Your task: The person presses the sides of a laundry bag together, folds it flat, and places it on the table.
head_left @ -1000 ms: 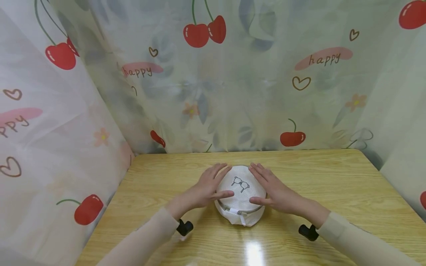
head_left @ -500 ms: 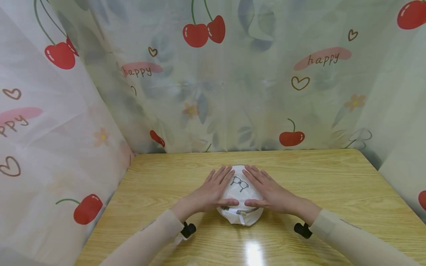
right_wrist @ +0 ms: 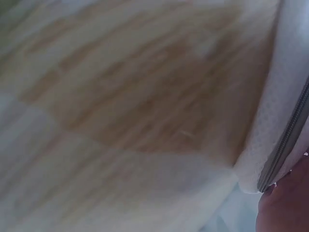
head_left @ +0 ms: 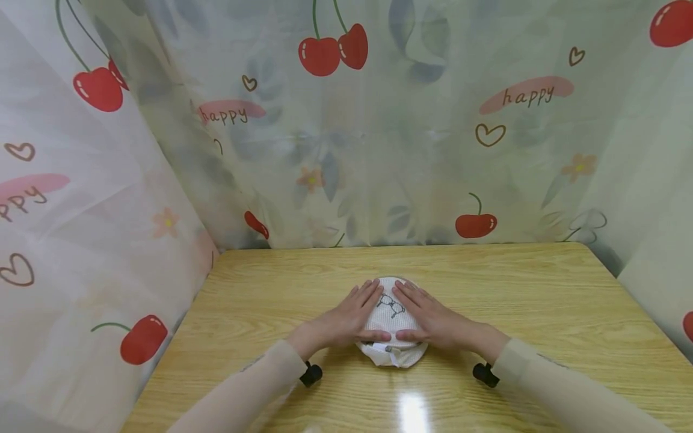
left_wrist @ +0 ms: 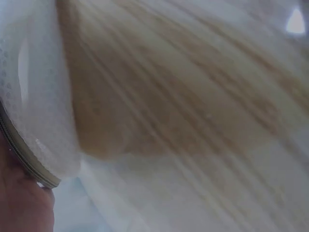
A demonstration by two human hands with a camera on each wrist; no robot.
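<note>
A round white mesh zip bag (head_left: 392, 323) with a dark glasses-like print lies on the table, its white pull tab toward me. My left hand (head_left: 351, 317) rests on its left side, fingers straight and pointing away, thumb along the front. On the right side, my right hand (head_left: 436, 319) rests in the same way. The thumb tips stand slightly apart above the zipper. In the left wrist view, the bag's mesh wall (left_wrist: 43, 87) and a zipper edge show beside part of the hand. The right wrist view shows its grey zipper (right_wrist: 288, 140). What lies inside is hidden.
The wood-grain table (head_left: 281, 276) reaches back to a hanging curtain (head_left: 346, 150) printed with cherries. Another curtain side (head_left: 81, 240) runs along the left. Black wrist-worn devices (head_left: 311, 374) show under the forearms, and a bright reflection lies on the tabletop at the front.
Both hands have moved inward over the bag, covering more of its sides. The bag's far edge has shifted slightly toward me, and the bag appears shorter from front to back.
</note>
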